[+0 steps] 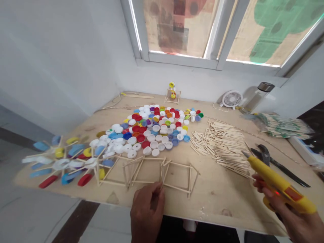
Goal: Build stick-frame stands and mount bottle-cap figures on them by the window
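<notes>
My left hand (pixel 149 206) is pinched at the near side of a frame of thin wooden sticks (pixel 149 182), its fingertips closed on one stick where the frame's sections meet. In my right hand (pixel 280 206) is a yellow glue gun (pixel 275 179), its tip pointing left and away from me over loose sticks (pixel 227 145). A red light glows on the glue gun. Left of the frame stands a structure of sticks and coloured bottle caps (pixel 63 162), touching or very close to the frame; I cannot tell which.
Many loose bottle caps (pixel 154 135) cover the table's middle. Pliers (pixel 264 153) and a black blade (pixel 288 172) lie at right. Farther back are a small fan (pixel 231 99), a glass bottle (pixel 257 98), bagged sticks (pixel 283 125) and a small stick-and-cap model (pixel 172 94).
</notes>
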Demonstrator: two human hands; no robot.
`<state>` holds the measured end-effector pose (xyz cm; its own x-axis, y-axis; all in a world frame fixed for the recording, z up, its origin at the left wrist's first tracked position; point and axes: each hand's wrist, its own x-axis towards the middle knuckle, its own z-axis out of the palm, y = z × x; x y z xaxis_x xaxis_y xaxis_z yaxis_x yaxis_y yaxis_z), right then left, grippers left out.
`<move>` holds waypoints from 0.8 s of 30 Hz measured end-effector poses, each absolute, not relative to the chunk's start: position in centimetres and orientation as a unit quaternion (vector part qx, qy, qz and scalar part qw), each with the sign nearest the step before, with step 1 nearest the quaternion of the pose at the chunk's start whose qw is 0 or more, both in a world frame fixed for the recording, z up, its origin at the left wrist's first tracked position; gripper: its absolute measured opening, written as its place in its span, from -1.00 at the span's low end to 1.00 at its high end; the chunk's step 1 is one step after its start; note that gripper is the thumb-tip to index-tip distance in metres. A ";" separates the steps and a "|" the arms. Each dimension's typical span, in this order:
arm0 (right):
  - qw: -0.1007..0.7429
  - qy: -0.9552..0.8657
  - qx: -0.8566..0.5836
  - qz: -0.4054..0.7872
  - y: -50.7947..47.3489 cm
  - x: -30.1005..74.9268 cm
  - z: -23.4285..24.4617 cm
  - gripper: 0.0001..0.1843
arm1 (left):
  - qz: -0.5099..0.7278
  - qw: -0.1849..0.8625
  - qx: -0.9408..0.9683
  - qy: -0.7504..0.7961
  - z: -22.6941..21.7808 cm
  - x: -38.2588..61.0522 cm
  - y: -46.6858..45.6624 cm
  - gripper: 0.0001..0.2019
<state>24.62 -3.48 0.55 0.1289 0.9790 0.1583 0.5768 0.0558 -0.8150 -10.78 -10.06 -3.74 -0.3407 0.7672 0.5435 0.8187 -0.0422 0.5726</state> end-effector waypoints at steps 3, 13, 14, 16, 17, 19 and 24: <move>0.353 -0.668 -0.571 0.322 -2.9 19.8 4.4 -0.60 | -0.440 0.026 -0.579 -0.686 -3.6 -10.9 -10.0 -0.91; 0.288 -0.748 -0.489 0.344 -0.2 13.7 6.5 -0.76 | -0.446 0.052 -0.601 -0.662 -2.8 -10.9 -9.4 -0.95; 0.275 -0.754 -0.486 0.347 0.4 13.2 6.7 -0.77 | -0.445 0.051 -0.600 -0.663 -2.7 -10.9 -9.3 -0.95; 0.248 -0.762 -0.479 0.358 1.4 12.5 6.9 -0.76 | -0.445 0.047 -0.598 -0.665 -2.6 -10.9 -9.2 -0.95; 0.234 -0.766 -0.475 0.365 1.8 12.2 6.9 -0.76 | -0.446 0.046 -0.597 -0.665 -2.7 -11.0 -9.2 -0.95; 0.200 -0.773 -0.464 0.384 2.6 11.7 6.8 -0.75 | -0.446 0.042 -0.600 -0.662 -2.7 -11.0 -9.1 -0.95; 0.153 -0.800 -0.431 0.387 5.1 10.4 6.7 -0.74 | -0.444 0.043 -0.615 -0.650 -3.0 -11.3 -8.9 -0.91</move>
